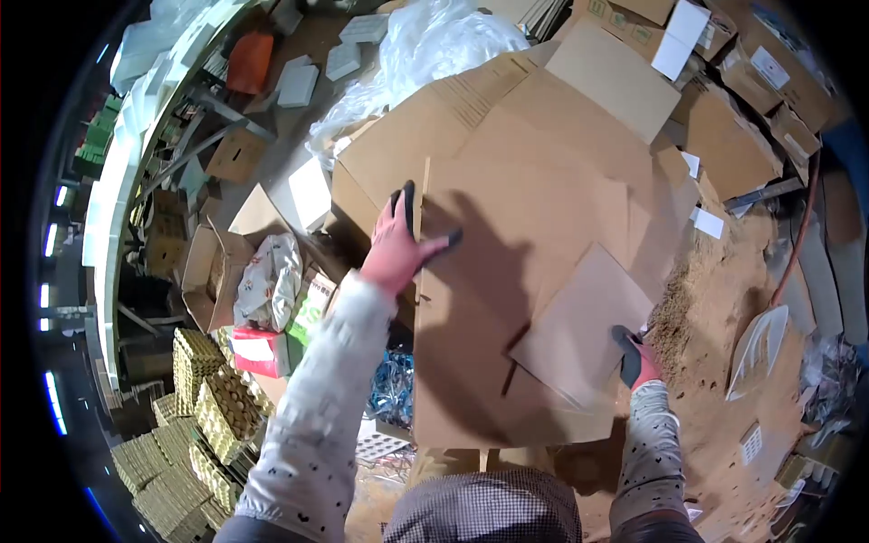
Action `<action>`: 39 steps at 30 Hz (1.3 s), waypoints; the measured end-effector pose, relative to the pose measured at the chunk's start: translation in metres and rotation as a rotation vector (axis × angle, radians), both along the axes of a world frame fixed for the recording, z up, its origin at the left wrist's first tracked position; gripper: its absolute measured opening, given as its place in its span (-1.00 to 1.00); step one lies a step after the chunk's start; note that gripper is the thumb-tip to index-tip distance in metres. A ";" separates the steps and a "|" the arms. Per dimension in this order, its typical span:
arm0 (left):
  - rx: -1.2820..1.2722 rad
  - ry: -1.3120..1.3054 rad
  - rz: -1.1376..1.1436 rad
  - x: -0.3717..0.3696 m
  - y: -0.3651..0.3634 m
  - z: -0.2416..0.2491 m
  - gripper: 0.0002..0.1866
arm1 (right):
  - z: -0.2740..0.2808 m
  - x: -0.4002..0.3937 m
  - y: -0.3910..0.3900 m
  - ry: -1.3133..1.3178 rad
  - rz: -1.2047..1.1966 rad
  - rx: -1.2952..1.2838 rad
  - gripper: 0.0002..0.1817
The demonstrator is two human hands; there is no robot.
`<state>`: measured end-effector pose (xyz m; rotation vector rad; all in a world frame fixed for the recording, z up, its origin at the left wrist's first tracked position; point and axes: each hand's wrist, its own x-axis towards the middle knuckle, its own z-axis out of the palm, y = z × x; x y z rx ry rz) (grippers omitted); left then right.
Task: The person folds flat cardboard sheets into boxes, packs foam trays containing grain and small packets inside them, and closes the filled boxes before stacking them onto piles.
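Observation:
A large flat cardboard sheet (471, 362) lies in front of me on a pile of other cardboard. My left hand (398, 244), in a pink glove with dark fingertips, is at the sheet's left edge with thumb and fingers spread; whether it touches cannot be made out. A smaller cardboard piece (588, 321) rests at an angle on the right part of the sheet. On its right corner my right hand (639, 358), gloved alike, is closed, with the thumb on top and the other fingers mostly hidden. A dark slot shows beside the smaller piece.
Clear plastic wrap (444, 41) is bunched behind the pile. To the left stand an open carton (213, 271), a red box (260, 351) and stacked egg trays (226, 407). Loose sandy debris (706, 317) covers the right side. More cartons (769, 72) sit at the back right.

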<state>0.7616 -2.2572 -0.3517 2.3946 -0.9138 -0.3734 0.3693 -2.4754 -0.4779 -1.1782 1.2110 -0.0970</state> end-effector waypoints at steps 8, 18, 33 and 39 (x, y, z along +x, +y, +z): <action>-0.458 1.059 0.435 -0.083 0.082 -0.090 -0.51 | -0.011 -0.002 0.064 -0.167 -0.277 0.110 -0.52; -0.174 1.108 0.368 -0.198 0.174 0.035 -0.53 | 0.078 -0.087 0.120 -0.125 -0.075 0.197 -0.37; -0.178 0.451 -0.925 -0.173 -0.056 0.098 -0.59 | 0.154 -0.182 0.030 -0.225 -0.681 -0.109 -0.33; -0.197 0.254 -0.205 0.008 -0.177 0.068 -0.49 | 0.030 0.010 -0.107 -0.574 -0.643 -0.039 -0.50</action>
